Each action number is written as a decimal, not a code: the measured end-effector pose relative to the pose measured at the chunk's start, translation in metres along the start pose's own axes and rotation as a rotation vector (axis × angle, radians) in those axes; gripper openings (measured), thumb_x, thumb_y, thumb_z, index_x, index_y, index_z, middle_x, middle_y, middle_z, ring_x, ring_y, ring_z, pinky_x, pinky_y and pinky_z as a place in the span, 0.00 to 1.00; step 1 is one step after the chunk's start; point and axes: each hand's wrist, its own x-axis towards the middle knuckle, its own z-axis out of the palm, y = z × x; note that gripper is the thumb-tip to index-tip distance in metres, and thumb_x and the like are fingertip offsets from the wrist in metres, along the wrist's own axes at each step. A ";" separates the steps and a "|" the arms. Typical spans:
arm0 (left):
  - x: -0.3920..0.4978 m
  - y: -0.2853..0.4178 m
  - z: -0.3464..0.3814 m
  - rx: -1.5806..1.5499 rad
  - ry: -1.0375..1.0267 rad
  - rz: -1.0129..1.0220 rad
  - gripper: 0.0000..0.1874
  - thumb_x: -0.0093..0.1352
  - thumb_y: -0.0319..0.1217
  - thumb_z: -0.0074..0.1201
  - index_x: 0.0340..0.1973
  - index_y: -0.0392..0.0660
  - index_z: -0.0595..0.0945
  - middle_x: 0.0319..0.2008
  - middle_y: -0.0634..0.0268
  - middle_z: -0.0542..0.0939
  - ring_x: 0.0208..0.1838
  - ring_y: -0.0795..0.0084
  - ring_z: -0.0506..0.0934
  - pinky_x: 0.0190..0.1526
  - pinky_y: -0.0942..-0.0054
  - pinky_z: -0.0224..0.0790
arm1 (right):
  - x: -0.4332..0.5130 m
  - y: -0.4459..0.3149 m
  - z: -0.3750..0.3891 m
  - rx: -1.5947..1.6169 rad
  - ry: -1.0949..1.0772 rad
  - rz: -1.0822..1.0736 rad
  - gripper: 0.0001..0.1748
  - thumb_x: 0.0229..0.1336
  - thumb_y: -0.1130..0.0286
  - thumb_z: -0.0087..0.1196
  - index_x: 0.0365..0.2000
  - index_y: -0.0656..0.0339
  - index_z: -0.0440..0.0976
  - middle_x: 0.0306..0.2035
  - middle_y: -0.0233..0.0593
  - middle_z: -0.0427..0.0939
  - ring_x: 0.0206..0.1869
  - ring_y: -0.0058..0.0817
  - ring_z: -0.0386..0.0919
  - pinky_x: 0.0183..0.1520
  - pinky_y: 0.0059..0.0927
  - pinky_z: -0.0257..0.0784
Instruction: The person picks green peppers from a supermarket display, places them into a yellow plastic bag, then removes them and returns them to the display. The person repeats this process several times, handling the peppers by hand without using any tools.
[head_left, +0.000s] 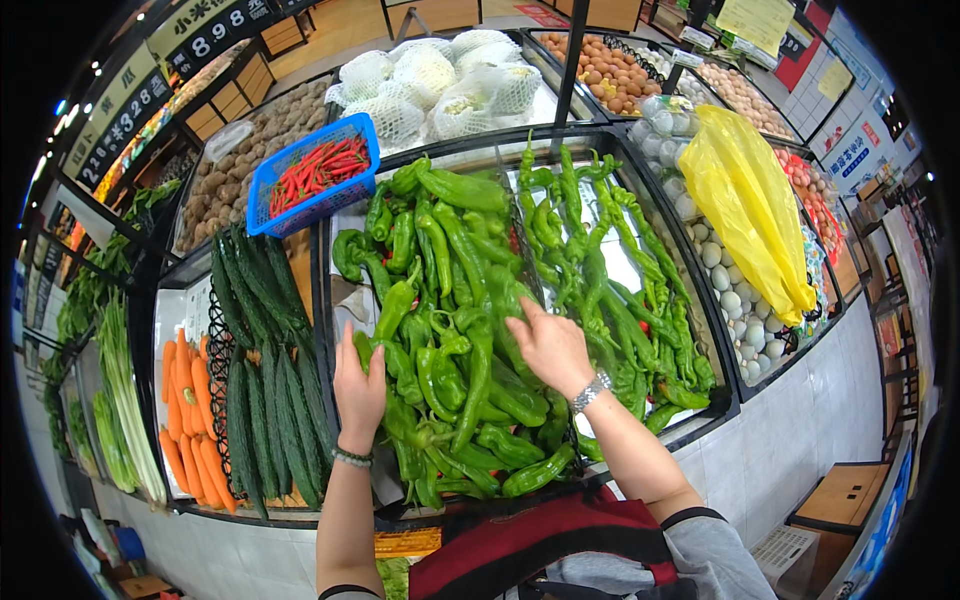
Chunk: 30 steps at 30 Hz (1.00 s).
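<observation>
Long green peppers (450, 375) fill a black-framed display bin right in front of me. At the bin's left edge, my left hand (360, 394) has the end of a green pepper (362, 351) between its thumb and fingers. A beaded bracelet (352, 457) circles that wrist. My right hand (553, 346) reaches over the right side of the pile, its index finger and thumb around a motion-blurred green pepper (501, 294). Part of that pepper is hidden by the fingers. A metal-band watch (592, 392) is on the right wrist.
Thin wrinkled green peppers (596, 262) lie in the right compartment. Cucumbers (274, 420) and carrots (186, 390) are left. A blue basket (259, 214) of red chillies (322, 172) overlaps the bin's back corner. Net-wrapped produce (427, 75) sits behind; a yellow plastic bag (742, 210) covers eggs (731, 300).
</observation>
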 end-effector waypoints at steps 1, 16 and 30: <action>0.009 0.004 0.000 0.067 -0.023 0.049 0.29 0.69 0.33 0.49 0.62 0.33 0.60 0.56 0.45 0.68 0.56 0.51 0.70 0.50 0.65 0.66 | 0.005 -0.006 -0.006 0.035 -0.059 0.002 0.26 0.61 0.57 0.46 0.51 0.67 0.68 0.25 0.50 0.79 0.30 0.45 0.79 0.36 0.41 0.73; 0.180 -0.083 0.031 0.409 0.059 -0.028 0.26 0.63 0.37 0.55 0.54 0.38 0.70 0.53 0.51 0.70 0.57 0.49 0.66 0.57 0.59 0.60 | 0.198 -0.005 0.023 -0.286 -0.031 -0.269 0.42 0.48 0.53 0.60 0.59 0.62 0.57 0.60 0.54 0.62 0.63 0.43 0.60 0.62 0.37 0.61; 0.203 -0.067 -0.013 -0.483 -0.230 -0.289 0.30 0.61 0.30 0.59 0.58 0.37 0.67 0.50 0.56 0.73 0.52 0.64 0.72 0.49 0.68 0.69 | 0.302 0.029 0.048 -0.188 -0.543 -0.071 0.65 0.27 0.44 0.66 0.65 0.55 0.46 0.61 0.58 0.57 0.59 0.48 0.65 0.59 0.42 0.63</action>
